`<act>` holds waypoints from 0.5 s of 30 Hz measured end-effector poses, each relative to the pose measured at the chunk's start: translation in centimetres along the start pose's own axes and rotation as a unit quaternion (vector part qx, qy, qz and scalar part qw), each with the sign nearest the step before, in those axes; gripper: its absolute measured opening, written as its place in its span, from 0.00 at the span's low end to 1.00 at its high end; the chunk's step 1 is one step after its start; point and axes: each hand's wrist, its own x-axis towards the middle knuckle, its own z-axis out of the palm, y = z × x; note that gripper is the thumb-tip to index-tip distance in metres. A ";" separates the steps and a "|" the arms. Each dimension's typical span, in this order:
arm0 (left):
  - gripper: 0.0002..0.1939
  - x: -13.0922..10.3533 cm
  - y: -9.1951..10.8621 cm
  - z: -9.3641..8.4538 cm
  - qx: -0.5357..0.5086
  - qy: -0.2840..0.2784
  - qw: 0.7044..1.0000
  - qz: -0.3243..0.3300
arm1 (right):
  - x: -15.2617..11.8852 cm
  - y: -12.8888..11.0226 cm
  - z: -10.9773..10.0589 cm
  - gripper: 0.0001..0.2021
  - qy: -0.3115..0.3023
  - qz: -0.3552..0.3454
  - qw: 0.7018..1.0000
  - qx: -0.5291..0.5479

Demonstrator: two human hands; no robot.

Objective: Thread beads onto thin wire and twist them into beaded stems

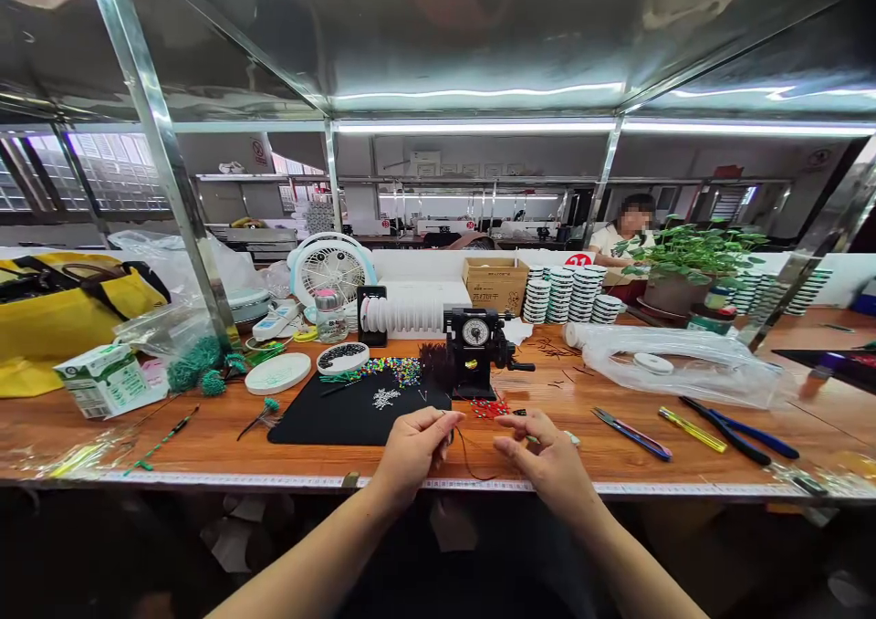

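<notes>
Dark cord (466, 456), one length, pinched in left hand (416, 441) above wooden worktop (578, 404), near its front edge; grip of right hand (544, 450) cannot be told. One fan (334, 274), one potted plant (677, 256) counted; one person (609, 240) seen beyond.

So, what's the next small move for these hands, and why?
Probably bring the right hand over to pinch the hanging part of the dark cord: the left hand appears to pinch its upper part, while the right thumb and forefinger look parted just beside it.
</notes>
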 end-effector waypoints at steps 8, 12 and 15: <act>0.27 -1.0 -0.4 2.7 0.097 -0.070 0.993 -0.014 | 0.1 -3.1 0.8 0.12 -0.169 0.038 0.961 0.217; 0.20 -0.1 0.9 -0.8 0.318 -0.026 0.947 0.032 | 0.0 -2.3 0.5 0.11 -0.094 0.035 0.986 0.130; 0.13 1.0 1.7 -5.0 0.476 0.057 0.876 0.061 | -0.2 -1.8 0.0 0.12 -0.053 0.042 0.994 0.081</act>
